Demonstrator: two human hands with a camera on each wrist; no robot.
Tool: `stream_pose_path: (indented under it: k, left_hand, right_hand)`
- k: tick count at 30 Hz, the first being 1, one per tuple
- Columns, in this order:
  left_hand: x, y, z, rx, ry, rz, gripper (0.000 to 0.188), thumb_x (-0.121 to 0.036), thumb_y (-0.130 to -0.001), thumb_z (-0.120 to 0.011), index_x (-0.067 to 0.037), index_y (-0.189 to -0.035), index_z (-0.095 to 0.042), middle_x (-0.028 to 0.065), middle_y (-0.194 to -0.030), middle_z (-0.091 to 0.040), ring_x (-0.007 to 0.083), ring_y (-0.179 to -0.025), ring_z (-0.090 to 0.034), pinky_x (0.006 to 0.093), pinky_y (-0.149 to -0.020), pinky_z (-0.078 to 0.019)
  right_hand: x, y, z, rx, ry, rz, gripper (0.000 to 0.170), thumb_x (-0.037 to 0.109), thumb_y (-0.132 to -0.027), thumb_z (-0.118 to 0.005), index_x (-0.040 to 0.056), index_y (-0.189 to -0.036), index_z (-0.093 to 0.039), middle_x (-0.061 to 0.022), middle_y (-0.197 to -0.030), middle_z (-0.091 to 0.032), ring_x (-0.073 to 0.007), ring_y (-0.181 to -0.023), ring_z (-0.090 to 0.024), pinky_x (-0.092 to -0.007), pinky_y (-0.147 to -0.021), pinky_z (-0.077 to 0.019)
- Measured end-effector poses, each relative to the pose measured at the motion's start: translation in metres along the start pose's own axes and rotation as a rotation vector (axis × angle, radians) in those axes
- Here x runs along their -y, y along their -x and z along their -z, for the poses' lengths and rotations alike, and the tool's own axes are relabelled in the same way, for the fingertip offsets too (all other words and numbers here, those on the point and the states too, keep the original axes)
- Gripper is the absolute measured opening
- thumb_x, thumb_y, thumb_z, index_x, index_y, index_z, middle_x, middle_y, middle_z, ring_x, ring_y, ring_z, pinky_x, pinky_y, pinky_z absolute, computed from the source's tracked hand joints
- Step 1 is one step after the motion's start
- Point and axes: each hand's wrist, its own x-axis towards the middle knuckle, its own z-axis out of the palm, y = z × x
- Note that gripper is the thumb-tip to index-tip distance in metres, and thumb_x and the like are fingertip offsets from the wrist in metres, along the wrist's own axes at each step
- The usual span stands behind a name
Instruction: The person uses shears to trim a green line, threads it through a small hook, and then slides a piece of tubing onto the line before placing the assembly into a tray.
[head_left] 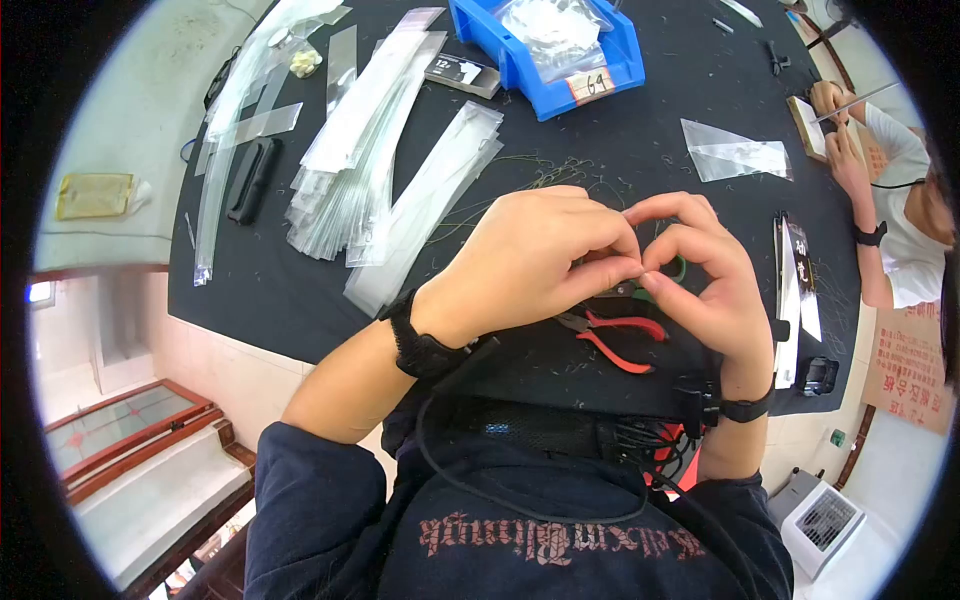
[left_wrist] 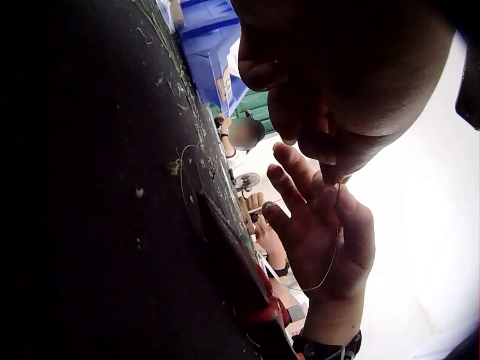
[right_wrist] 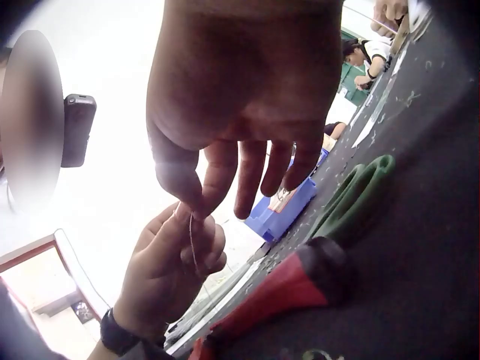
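Observation:
Both hands meet fingertip to fingertip over the black table. The left hand (head_left: 535, 262) pinches a thin strand (left_wrist: 337, 251) between thumb and forefinger, its other fingers curled. Touching it, the right hand (head_left: 712, 275) pinches at the same spot with thumb and forefinger, other fingers spread apart. The strand hangs in a loose curve in the left wrist view; its tip between the fingers is hidden. Just below the hands lie red-handled pliers (head_left: 622, 362), jaws pointing left. Green-handled scissors (right_wrist: 358, 196) are partly behind the right hand in the head view.
Clear plastic strips (head_left: 345, 160) lie in piles at left, with a black case (head_left: 254, 180) beside them. A blue bin (head_left: 520, 70) of small bags stands at the back. Green strands (head_left: 545, 178) are scattered behind the hands. Another person (head_left: 905, 190) works at right.

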Motion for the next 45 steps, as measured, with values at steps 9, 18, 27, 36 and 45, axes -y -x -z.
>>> stream_pose_path:
  k: [9, 18, 27, 36, 45]
  left_hand:
    - [-0.0019, -0.0003, 0.0026, -0.037, 0.068, 0.063, 0.008, -0.013, -0.077, -0.076, -0.01, -0.083, -0.07, 0.001, -0.063, -0.058, 0.0153, -0.058, -0.056, 0.0287, -0.057, -0.0421]
    - [-0.0019, 0.0011, 0.0027, 0.026, 0.174, 0.158, 0.007, -0.013, -0.08, -0.073, -0.007, -0.08, -0.068, 0.0005, -0.057, -0.052, 0.0115, -0.053, -0.05, 0.0272, -0.052, -0.0373]
    - [-0.0035, 0.0008, 0.004, 0.065, 0.194, 0.182, 0.008, -0.014, -0.081, -0.072, -0.007, -0.081, -0.068, -0.001, -0.054, -0.045, 0.0094, -0.05, -0.043, 0.027, -0.049, -0.032]
    - [-0.0047, 0.0008, 0.0055, 0.115, 0.227, 0.256, 0.008, -0.014, -0.082, -0.071, -0.006, -0.082, -0.068, -0.0013, -0.054, -0.044, 0.008, -0.05, -0.041, 0.026, -0.049, -0.0313]
    - [-0.0058, 0.0004, 0.0066, 0.174, 0.302, 0.308, 0.01, -0.015, -0.085, -0.07, -0.005, -0.085, -0.068, -0.0014, -0.058, -0.048, 0.007, -0.053, -0.043, 0.0254, -0.051, -0.0331]
  right_hand:
    - [-0.0007, 0.0006, -0.0011, -0.037, -0.069, -0.027, 0.008, 0.012, -0.08, -0.07, 0.0061, -0.081, -0.065, -0.0103, -0.112, -0.065, -0.0257, -0.102, -0.057, -0.0364, -0.092, -0.0409]
    - [0.0003, 0.0008, -0.001, -0.008, -0.06, -0.013, 0.008, 0.011, -0.079, -0.071, 0.0063, -0.081, -0.065, -0.0099, -0.112, -0.064, -0.0262, -0.103, -0.057, -0.037, -0.092, -0.0413]
    - [0.0007, 0.0, 0.0011, 0.021, -0.019, 0.04, 0.009, 0.01, -0.075, -0.071, 0.0064, -0.08, -0.064, -0.0105, -0.112, -0.064, -0.0276, -0.104, -0.057, -0.0376, -0.092, -0.0421]
    - [0.0015, -0.0009, 0.0008, 0.035, -0.025, 0.046, 0.009, 0.009, -0.075, -0.07, 0.0067, -0.078, -0.061, -0.0103, -0.111, -0.064, -0.0271, -0.102, -0.056, -0.0381, -0.09, -0.0426]
    - [0.0002, -0.0002, -0.0002, 0.036, -0.024, 0.058, 0.009, 0.007, -0.075, -0.068, 0.0064, -0.078, -0.059, -0.0085, -0.109, -0.063, -0.0271, -0.101, -0.054, -0.0372, -0.09, -0.0418]
